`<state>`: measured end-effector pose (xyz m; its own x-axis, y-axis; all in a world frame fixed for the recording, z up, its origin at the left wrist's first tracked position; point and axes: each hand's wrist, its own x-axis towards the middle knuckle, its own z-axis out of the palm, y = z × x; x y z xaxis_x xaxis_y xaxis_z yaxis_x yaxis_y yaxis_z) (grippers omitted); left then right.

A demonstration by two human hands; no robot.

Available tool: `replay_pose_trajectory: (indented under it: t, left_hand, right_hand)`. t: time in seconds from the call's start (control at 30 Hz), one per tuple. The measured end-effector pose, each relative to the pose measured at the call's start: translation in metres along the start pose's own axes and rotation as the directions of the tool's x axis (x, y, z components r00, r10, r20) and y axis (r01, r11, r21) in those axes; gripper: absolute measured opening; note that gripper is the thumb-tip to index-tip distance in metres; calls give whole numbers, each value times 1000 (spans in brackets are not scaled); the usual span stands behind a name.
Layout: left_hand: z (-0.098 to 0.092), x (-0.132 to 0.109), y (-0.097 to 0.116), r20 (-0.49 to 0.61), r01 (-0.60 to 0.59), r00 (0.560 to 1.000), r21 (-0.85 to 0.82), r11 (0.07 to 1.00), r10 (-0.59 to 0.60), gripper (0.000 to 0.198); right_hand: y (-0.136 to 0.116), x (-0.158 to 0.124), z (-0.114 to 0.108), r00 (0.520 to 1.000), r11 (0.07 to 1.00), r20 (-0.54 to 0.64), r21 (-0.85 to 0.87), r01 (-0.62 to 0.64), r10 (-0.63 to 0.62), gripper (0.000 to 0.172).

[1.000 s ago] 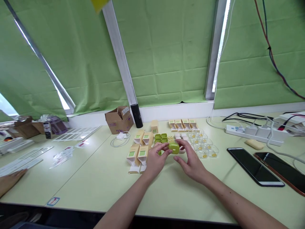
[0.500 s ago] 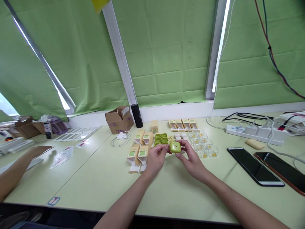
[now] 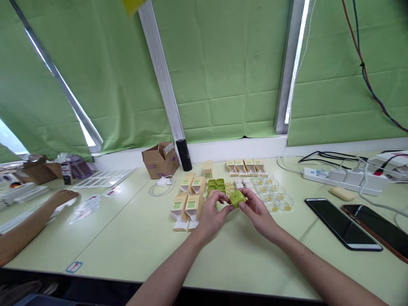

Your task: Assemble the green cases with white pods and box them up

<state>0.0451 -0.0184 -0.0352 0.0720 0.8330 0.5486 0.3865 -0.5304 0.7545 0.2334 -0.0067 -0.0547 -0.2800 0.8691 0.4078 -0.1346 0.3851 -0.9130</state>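
Observation:
Between my two hands, just above the table, is a small glossy green case with rounded corners and a dark mark on its face. My left hand grips its left side with bent fingers and thumb. On the right, the thumb and fingers of my right hand close on the other side. Behind the hands sit several open green cases, small yellowish pieces and white pieces. Clear plastic trays with yellow bits are beside my right hand. Open beige boxes lie left of my left hand.
Two phones lie at the right, near a beige oval object and a power strip with cables. Another row of boxes, a cardboard box and a black cylinder stand behind. A co-worker's arm reaches in from the left.
The green case has turned and tilted between my fingers and shifted slightly right. The co-worker's hand at the left has moved a little to the right.

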Motion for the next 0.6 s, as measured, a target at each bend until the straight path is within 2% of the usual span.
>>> replay_pose_trajectory:
  t: [0.13,0.23,0.37,0.47,0.53,0.6]
  left_hand:
    - [-1,-2,0,-24,-154,988,63,986,156,34]
    - [-1,-3,-2,22,-257,966,113,960,256,54]
    - [0,-4,-2,104,-298,952,118,947,287,48]
    - [1,-3,0,95,-234,969,46,971,229,42]
    - [3,0,-1,56,-125,990,-71,990,129,42]
    - [3,4,-4,42,27,999,-255,967,-17,44]
  right_hand:
    - [3,0,1,999,998,-12,-32,-46,46,51]
    - [6,0,2,999,997,-9,-67,-49,48,51]
    - [5,-1,3,999,989,9,-139,-43,45,45]
    - [1,-1,2,1000,976,-5,-216,-7,6,42]
    - [0,0,-1,998,947,-31,-321,36,-48,40]
    - [0,2,-4,990,877,-69,-475,78,-126,37]
